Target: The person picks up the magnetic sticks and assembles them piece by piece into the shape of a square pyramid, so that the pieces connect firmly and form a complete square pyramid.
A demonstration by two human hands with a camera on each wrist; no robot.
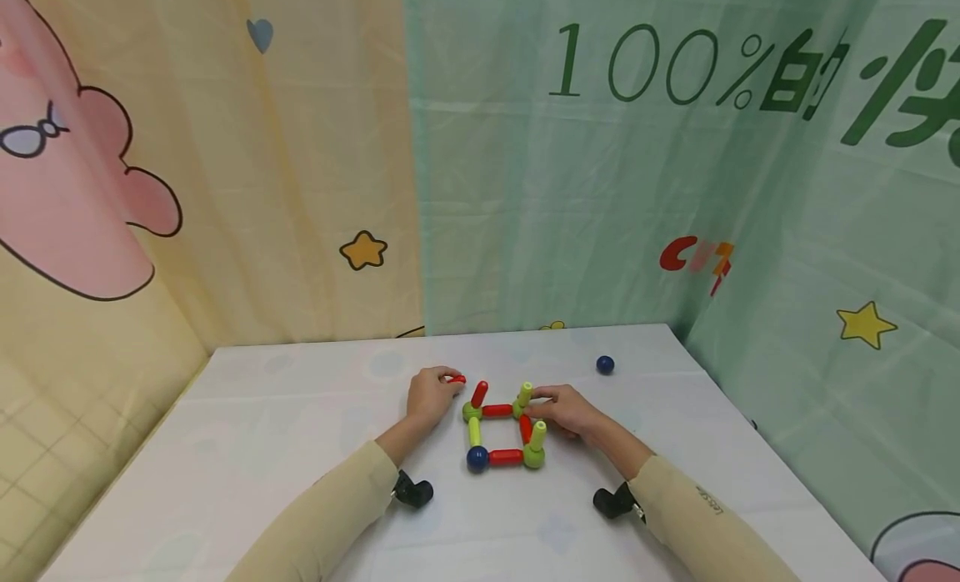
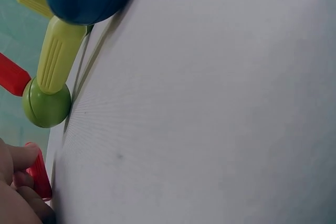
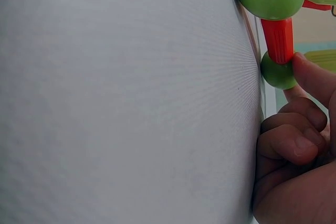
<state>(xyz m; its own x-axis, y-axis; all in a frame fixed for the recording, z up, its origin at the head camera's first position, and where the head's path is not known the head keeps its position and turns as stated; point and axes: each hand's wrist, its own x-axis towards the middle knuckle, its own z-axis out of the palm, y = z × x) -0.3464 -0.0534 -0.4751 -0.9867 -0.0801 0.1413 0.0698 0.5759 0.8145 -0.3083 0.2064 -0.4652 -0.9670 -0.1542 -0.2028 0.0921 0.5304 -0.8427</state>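
A square of toy building rods and balls lies on the table, with red rods (image 1: 506, 457), a yellow-green rod (image 1: 474, 432), green balls (image 1: 534, 457) at three corners and a dark blue ball (image 1: 477, 459) at the near left one. Upright rods rise from the green balls, one of them red (image 1: 479, 393). My left hand (image 1: 431, 396), beyond the far left corner, pinches a loose red rod (image 2: 40, 174) between thumb and fingers. At the far right corner my right hand (image 1: 566, 409) pinches the green ball (image 3: 278, 72) with thumb and index finger; its other fingers are curled.
A separate dark blue ball (image 1: 605, 364) sits near the table's far right edge. The white-covered table (image 1: 300, 432) meets printed curtains (image 1: 525, 215) at the back and sides. A black wrist camera (image 1: 412, 490) is strapped at each sleeve cuff.
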